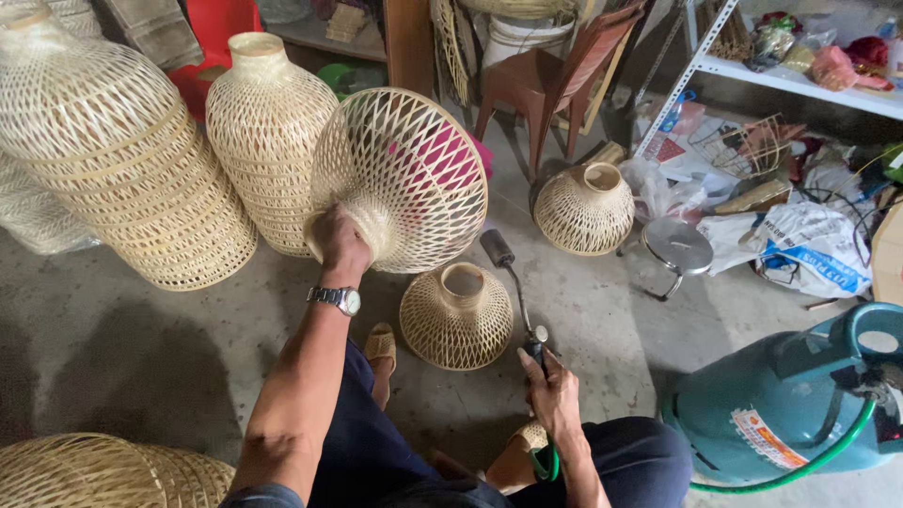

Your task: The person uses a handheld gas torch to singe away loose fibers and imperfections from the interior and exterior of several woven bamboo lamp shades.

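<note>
The left hand [337, 240] has its fingers curled tight around the narrow neck of a woven bamboo lampshade [404, 174], holding it up off the floor and tilted so its wide open mouth faces away toward the back of the room; a metal wristwatch [336, 299] sits on that wrist. The right hand [553, 393] is closed in a fist-like grip on the handle of a gas torch [513, 292], whose thin metal tube runs up and away to a dark nozzle head lying just below the rim of the held shade. A green hose [800, 461] leaves the handle and loops to a teal gas cylinder [800, 404] lying on its side at the right. Between the two hands, on the concrete floor [122, 329], a smaller bell-shaped bamboo shade [457, 318] stands with its neck up, just beside the person's sandalled foot [380, 346]. Another small shade [586, 209] stands further back near a round metal stool [677, 249]. Two tall woven shades [268, 141] stand left of the held one, touching each other.
</note>
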